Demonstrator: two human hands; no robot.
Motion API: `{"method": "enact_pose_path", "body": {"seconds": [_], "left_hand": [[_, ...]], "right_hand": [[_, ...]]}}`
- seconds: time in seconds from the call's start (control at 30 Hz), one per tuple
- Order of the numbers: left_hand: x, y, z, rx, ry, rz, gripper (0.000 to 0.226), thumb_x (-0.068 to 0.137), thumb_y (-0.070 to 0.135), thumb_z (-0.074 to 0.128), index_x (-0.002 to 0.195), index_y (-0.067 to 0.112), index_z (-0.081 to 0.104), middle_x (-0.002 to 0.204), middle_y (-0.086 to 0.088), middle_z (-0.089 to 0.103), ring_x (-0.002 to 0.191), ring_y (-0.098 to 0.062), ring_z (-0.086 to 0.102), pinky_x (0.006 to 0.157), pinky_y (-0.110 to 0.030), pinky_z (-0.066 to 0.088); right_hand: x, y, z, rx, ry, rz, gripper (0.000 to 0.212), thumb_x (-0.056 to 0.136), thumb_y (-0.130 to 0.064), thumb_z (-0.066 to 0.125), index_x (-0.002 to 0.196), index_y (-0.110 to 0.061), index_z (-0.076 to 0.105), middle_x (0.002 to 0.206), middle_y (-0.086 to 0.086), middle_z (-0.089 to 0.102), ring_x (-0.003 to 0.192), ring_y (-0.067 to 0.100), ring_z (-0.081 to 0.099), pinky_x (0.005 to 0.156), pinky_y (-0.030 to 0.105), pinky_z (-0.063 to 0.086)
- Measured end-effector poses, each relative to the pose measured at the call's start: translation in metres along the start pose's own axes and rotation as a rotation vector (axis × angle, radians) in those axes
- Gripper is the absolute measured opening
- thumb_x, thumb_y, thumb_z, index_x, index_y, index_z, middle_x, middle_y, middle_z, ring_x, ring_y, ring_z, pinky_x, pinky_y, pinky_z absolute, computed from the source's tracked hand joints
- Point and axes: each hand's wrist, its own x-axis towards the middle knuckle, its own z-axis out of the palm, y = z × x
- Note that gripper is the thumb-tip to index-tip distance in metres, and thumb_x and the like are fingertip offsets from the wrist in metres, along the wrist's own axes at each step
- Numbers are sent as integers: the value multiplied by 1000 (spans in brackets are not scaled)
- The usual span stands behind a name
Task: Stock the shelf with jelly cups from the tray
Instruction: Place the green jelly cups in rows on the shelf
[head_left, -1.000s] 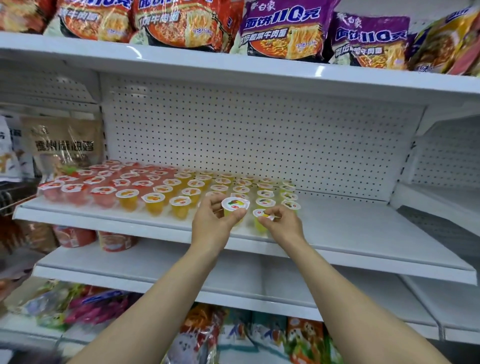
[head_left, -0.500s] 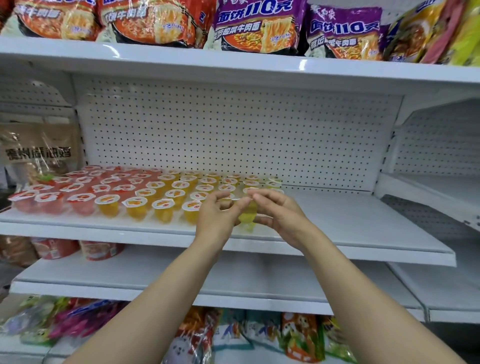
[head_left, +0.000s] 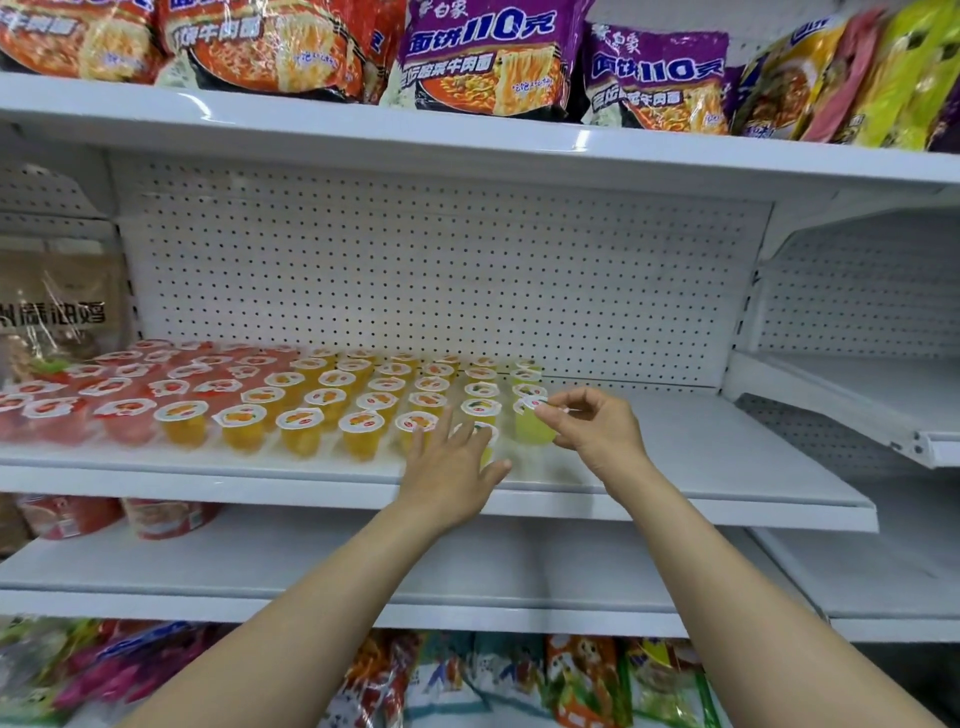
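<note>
Rows of jelly cups (head_left: 291, 400) stand on the white middle shelf (head_left: 701, 457), red ones at the left, orange in the middle, pale yellow at the right end. My right hand (head_left: 592, 426) pinches the lid edge of a yellow jelly cup (head_left: 535, 428) at the front right of the rows. My left hand (head_left: 452, 467) is spread with straight fingers in front of a yellow cup (head_left: 485, 434) in the front row, partly hiding it. No tray is in view.
Noodle packets (head_left: 493, 62) fill the top shelf. A pegboard back panel (head_left: 441, 280) stands behind the cups. A brown bag (head_left: 57, 306) sits at the far left. Red tubs (head_left: 171, 517) stand on the lower shelf, snack bags (head_left: 519, 675) at the bottom. Another white shelf unit (head_left: 857, 395) adjoins at right.
My left hand has let go of its cup on the shelf and opened its fingers. My right hand has carried its yellow cup rightward to the front of the last column.
</note>
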Motion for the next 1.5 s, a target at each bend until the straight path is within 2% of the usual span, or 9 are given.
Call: {"method": "enact_pose_path", "body": {"seconds": [0.17, 0.4, 0.73, 0.93, 1.03, 1.17, 1.3, 1.4, 1.5], "left_hand": [[-1, -5, 8, 35, 9, 6, 61, 101, 56, 30, 155, 30, 21, 164, 4, 14, 151, -20, -12, 119, -49, -6], [2, -8, 15, 14, 9, 45, 61, 101, 53, 32, 156, 28, 20, 164, 2, 13, 152, -13, 4, 122, -45, -1], [5, -9, 19, 37, 12, 68, 64, 101, 53, 34, 157, 28, 16, 165, 1, 11, 152, -14, 2, 122, -46, -1], [3, -6, 20, 35, 14, 65, 66, 100, 52, 36, 157, 26, 13, 165, 0, 7, 152, -15, 1, 122, -47, 0], [2, -7, 19, -59, 51, 63, 67, 100, 50, 42, 156, 24, 17, 164, 0, 14, 151, -15, 7, 122, -44, 3], [1, -17, 2, -228, 228, 66, 73, 91, 37, 66, 152, 22, 29, 158, -2, 33, 144, -22, 31, 117, -39, 24], [0, -49, -35, -230, 364, -53, 72, 84, 22, 74, 147, 23, 39, 145, -5, 46, 134, -28, 40, 107, -37, 34], [-7, -82, -63, -188, 410, -159, 69, 82, 23, 77, 143, 25, 44, 136, -9, 49, 128, -31, 43, 102, -37, 37], [-23, -117, -80, -157, 417, -262, 62, 87, 33, 71, 143, 24, 44, 136, -12, 48, 127, -33, 43, 103, -40, 38]], "right_hand": [[4, 26, 2, -162, 50, 8, 21, 70, -29, 89, 81, -23, 73, 77, -8, 70, 74, 15, 65, 80, 38, 59], [3, 41, 10, -256, 89, 29, 20, 74, -28, 87, 85, -21, 74, 81, -4, 70, 77, 14, 63, 74, 28, 53], [5, 45, 14, -276, 87, 47, 19, 79, -27, 83, 92, -20, 70, 81, -6, 64, 77, 14, 59, 68, 22, 46], [3, 41, 16, -396, 55, 51, 21, 85, -29, 76, 98, -18, 64, 97, -2, 66, 90, 21, 62, 78, 29, 48], [3, 27, 15, -546, 9, 46, 30, 87, -38, 72, 108, -18, 62, 111, 1, 67, 102, 23, 61, 84, 32, 47], [6, -3, 21, -810, -37, -109, 41, 89, -42, 66, 125, -22, 58, 130, 3, 61, 117, 26, 57, 87, 33, 43], [11, -40, 47, -968, -140, -280, 48, 91, -42, 65, 133, -23, 53, 138, 3, 55, 125, 26, 52, 94, 35, 43], [12, -63, 81, -994, -221, -369, 50, 93, -48, 61, 136, -25, 51, 140, 3, 53, 125, 26, 52, 95, 37, 43], [8, -81, 124, -1007, -316, -419, 51, 96, -53, 53, 138, -26, 49, 141, 4, 52, 123, 27, 53, 94, 39, 43]]}}
